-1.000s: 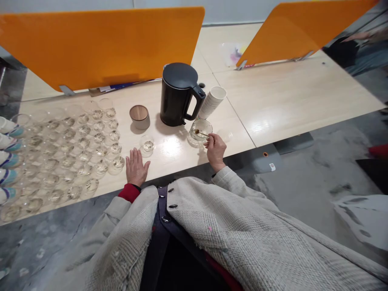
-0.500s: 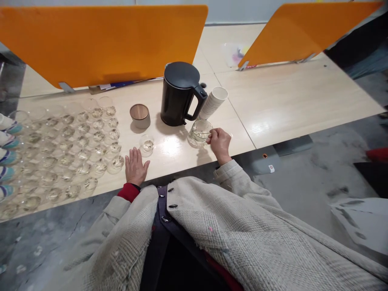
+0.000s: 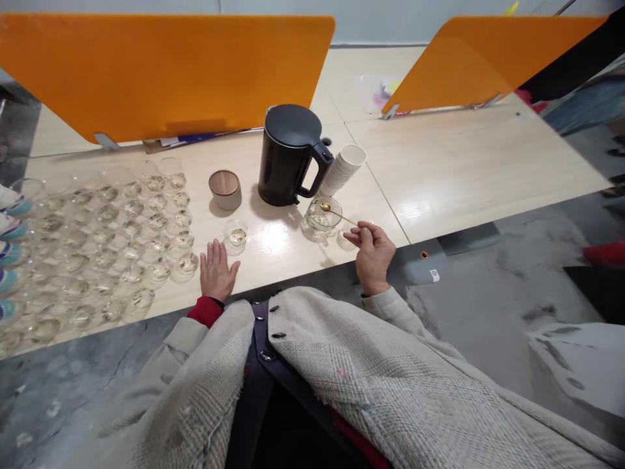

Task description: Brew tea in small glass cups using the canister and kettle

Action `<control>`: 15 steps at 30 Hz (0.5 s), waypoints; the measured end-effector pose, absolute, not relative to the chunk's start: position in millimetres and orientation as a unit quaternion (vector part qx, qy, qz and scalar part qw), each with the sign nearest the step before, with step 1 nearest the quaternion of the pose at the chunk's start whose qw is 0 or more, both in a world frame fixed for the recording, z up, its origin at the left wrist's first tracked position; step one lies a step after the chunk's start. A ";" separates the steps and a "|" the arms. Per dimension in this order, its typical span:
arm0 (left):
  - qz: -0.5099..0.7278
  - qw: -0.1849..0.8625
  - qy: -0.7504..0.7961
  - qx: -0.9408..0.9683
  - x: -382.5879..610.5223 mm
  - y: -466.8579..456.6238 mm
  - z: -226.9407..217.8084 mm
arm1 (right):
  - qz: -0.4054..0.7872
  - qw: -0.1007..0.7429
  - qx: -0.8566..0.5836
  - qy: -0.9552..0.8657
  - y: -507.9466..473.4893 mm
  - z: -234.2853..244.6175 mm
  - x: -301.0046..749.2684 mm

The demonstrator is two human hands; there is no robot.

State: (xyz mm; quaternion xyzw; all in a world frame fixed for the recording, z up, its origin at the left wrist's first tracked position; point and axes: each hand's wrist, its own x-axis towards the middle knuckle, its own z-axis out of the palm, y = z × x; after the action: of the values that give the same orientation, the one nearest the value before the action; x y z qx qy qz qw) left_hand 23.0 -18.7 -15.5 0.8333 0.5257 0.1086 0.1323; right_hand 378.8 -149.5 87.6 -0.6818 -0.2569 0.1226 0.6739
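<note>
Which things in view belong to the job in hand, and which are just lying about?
Seemingly part of the job: spoon in the right hand; glass cup at the spoon's end; rows of small cups holding dark flecks.

Apparently just standing by: orange screen; round pot; kettle; stacked white cups.

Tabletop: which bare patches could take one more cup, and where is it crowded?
Largest: right of the stacked white cups, before the right orange divider. Smaller: in front of the black kettle, between the clear cup near the left hand and the ribbed glass container. Crowded: the left end, with rows of clear cups, and between the container and right hand.
</note>
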 end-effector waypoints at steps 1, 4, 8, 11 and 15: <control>0.107 0.133 0.525 0.834 23.2 -18.8 -15.6 | 0.125 0.673 -0.680 -0.263 -154.2 93.9 373.0; 0.108 0.136 0.530 0.830 24.2 -19.7 -15.9 | 0.143 0.672 -0.668 -0.286 -159.9 111.2 353.6; 0.101 0.139 0.531 0.830 25.4 -21.2 -15.2 | 0.182 0.639 -0.653 -0.363 -147.5 125.4 325.8; 0.094 0.141 0.528 0.832 25.6 -21.9 -14.1 | 0.197 0.587 -0.636 -0.461 -125.6 125.4 305.5; 0.092 0.140 0.526 0.834 25.3 -22.9 -12.6 | 0.181 0.512 -0.592 -0.596 -87.0 112.5 282.4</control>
State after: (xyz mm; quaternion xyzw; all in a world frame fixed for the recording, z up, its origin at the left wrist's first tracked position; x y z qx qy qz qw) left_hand 25.3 -22.9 -12.6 0.8337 0.5262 0.0922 0.1402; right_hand 282.4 -87.0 112.5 -0.5916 -0.5959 0.1807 0.5121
